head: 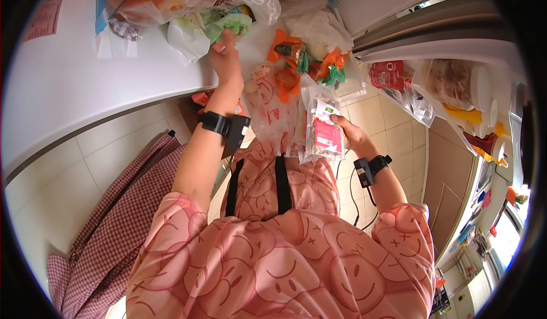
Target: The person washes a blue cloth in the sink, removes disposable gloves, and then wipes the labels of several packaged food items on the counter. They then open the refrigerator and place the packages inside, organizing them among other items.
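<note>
My right hand (352, 134) grips a clear plastic packet (328, 126) of dried food with a pink and white label, near the middle of the view. More clear packaging lies just behind that packet. My left hand (225, 49) reaches up to a green and white plastic bag (226, 26), its fingers at the bag's lower edge; whether they pinch it cannot be told. A thin clear bag with red print (271, 101) hangs between my hands. Orange and green wrappers (288, 69) lie above it, beside a whitish plastic bag (318, 30).
The white fridge side (128, 69) curves along the left. At right, the open fridge door's shelves hold a red packet (386, 75) and a lidded jar (455, 84). A checkered cloth (128, 216) hangs at lower left. A black cable (353, 199) runs beneath my right arm.
</note>
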`<state>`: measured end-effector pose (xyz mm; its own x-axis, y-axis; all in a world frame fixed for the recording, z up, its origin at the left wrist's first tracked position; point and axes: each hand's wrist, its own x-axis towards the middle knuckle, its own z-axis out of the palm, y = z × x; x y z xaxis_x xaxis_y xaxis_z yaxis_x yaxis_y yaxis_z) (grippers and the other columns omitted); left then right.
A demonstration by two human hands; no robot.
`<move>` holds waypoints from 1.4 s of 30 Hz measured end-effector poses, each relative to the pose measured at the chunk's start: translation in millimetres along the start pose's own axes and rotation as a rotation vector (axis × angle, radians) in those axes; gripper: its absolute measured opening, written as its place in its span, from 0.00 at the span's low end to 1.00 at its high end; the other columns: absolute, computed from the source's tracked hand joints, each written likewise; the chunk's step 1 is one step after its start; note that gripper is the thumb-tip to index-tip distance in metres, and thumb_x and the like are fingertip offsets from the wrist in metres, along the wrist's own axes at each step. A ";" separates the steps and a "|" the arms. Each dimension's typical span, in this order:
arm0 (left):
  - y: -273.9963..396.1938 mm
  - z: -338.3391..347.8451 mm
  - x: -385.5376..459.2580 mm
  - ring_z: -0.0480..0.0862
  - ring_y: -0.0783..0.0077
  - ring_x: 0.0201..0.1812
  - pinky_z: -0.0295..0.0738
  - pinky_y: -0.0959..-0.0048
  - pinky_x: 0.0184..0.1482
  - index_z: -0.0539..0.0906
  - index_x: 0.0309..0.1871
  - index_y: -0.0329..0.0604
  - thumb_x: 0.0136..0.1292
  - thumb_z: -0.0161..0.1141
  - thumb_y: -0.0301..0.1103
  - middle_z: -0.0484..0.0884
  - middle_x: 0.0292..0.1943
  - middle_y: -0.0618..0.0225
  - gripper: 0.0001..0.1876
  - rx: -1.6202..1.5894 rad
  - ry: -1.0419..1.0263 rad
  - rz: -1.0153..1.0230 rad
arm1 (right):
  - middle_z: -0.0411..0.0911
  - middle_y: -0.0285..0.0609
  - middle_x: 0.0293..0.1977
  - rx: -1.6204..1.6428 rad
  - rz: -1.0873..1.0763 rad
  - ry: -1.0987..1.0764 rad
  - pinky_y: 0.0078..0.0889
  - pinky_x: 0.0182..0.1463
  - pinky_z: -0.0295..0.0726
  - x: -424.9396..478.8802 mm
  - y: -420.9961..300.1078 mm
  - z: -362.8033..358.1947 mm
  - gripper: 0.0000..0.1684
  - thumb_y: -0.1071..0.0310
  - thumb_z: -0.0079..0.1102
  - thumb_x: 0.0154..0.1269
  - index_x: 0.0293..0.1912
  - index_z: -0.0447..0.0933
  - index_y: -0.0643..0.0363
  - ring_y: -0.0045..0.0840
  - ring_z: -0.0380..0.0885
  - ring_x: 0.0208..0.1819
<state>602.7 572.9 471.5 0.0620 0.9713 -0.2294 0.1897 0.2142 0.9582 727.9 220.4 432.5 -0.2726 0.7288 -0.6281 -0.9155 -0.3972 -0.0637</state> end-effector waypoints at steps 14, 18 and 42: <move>42.4 -1.6 7.3 0.81 0.70 0.44 0.82 0.70 0.55 0.71 0.66 0.37 0.75 0.62 0.34 0.78 0.53 0.63 0.22 -0.273 0.006 0.186 | 0.82 0.47 0.56 0.073 -0.121 0.065 0.38 0.64 0.81 7.5 -16.2 46.7 0.34 0.54 0.66 0.69 0.66 0.70 0.64 0.30 0.83 0.54; 48.0 -4.1 1.9 0.81 0.69 0.47 0.83 0.67 0.57 0.69 0.67 0.36 0.76 0.59 0.32 0.77 0.53 0.62 0.21 -0.270 -0.029 0.209 | 0.79 0.47 0.57 0.107 -0.239 0.048 0.38 0.61 0.83 42.8 -38.5 92.0 0.35 0.58 0.66 0.69 0.68 0.65 0.62 0.31 0.83 0.55; -19.7 -45.5 -67.7 0.69 0.53 0.70 0.71 0.46 0.62 0.55 0.79 0.47 0.66 0.57 0.71 0.60 0.75 0.57 0.50 0.121 -0.442 -0.508 | 0.65 0.47 0.63 0.088 -0.768 0.722 0.39 0.63 0.74 192.6 -32.7 142.3 0.54 0.61 0.77 0.53 0.70 0.49 0.53 0.34 0.69 0.63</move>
<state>550.2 507.6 475.9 0.3253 0.6147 -0.7186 0.4080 0.5943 0.6931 663.2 453.2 423.9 0.6030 0.2513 -0.7571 -0.7936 0.0927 -0.6013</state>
